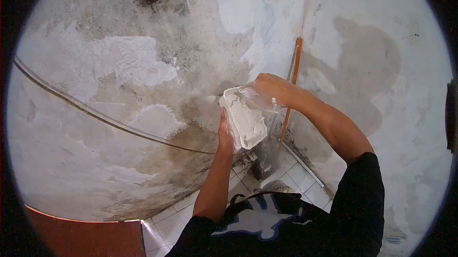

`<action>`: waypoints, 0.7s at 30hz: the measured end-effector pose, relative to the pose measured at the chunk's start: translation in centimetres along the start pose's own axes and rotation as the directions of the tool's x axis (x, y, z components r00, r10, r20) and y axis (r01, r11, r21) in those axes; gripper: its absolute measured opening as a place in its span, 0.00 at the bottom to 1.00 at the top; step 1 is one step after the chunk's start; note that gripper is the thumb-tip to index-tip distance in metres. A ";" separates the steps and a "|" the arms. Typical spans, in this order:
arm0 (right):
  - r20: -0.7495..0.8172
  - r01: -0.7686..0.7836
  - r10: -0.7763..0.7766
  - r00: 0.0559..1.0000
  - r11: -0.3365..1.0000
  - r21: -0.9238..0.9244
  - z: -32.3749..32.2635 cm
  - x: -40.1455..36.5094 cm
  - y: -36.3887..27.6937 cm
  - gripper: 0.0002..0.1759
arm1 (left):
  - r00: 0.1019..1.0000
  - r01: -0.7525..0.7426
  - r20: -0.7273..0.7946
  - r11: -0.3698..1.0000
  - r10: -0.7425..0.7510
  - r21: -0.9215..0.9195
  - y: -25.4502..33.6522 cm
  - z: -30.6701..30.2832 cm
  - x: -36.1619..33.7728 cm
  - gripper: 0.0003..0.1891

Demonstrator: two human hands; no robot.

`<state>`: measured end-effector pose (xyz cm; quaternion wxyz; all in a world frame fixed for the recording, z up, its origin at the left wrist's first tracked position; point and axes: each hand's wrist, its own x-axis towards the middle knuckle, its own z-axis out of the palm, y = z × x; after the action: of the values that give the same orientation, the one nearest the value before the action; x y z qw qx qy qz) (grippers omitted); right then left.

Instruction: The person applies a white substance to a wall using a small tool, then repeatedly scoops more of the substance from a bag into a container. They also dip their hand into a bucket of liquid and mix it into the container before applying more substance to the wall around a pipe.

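Note:
My left hand [225, 133] is wrapped around the side of a white rectangular tub [232, 126], tilted in front of my chest. Thick white plaster paste [245, 116] coats its inside and rim. At the tub's upper right edge, my right hand [267, 87] is closed, with its fingers bent downward. A pale, blurred shape shows below its knuckles, and I cannot make out what the fingers hold. White smears mark the right wrist.
A patchy plastered wall [129, 61] meets another wall [372, 114] at a corner. An orange-brown stick [296, 61] leans there. A cable [109, 122] crosses the left wall. Below are floor tiles [300, 177], a pale strip [310, 172] and a reddish-brown panel [86, 235].

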<state>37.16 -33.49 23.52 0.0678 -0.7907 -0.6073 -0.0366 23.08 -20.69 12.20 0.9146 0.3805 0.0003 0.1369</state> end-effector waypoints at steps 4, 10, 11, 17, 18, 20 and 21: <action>-0.044 0.000 0.000 0.999 1.000 0.003 1.7 -1.0 1.0 0.13 | 1.000 -0.030 -0.002 0.998 0.030 -0.052 0.2 0.5 0.2 0.36; -0.099 -0.018 0.027 0.995 0.995 0.096 3.7 -2.8 0.0 0.16 | 0.987 -0.132 0.089 0.991 0.134 -0.019 1.4 0.3 0.9 0.33; -0.082 0.008 0.008 0.997 0.981 0.196 3.8 -2.8 0.3 0.16 | 0.985 -0.151 0.082 0.988 0.152 -0.020 1.5 0.3 0.8 0.33; -0.050 -0.153 0.208 0.977 0.842 0.517 4.6 -4.2 -0.2 0.15 | 0.982 -0.160 0.106 0.987 0.158 0.002 1.7 0.5 0.8 0.33; -0.024 -0.192 0.250 0.968 0.798 0.572 4.3 -4.4 -0.8 0.15 | 0.982 -0.155 0.109 0.988 0.153 0.004 1.8 0.4 0.8 0.33; -0.114 -0.127 0.284 0.952 0.706 0.697 7.0 -4.5 -0.7 0.15 | 0.957 -0.236 0.167 0.971 0.239 -0.041 1.8 -0.2 1.2 0.31; -0.193 -0.042 0.323 0.926 0.599 0.799 8.1 -4.6 -0.9 0.15 | 0.957 -0.230 0.172 0.972 0.233 -0.038 1.6 -1.4 1.7 0.31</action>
<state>34.86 -36.43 14.88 0.5056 -0.7231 -0.4571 0.1117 24.16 -18.25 12.51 0.8920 0.3805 -0.1256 0.2091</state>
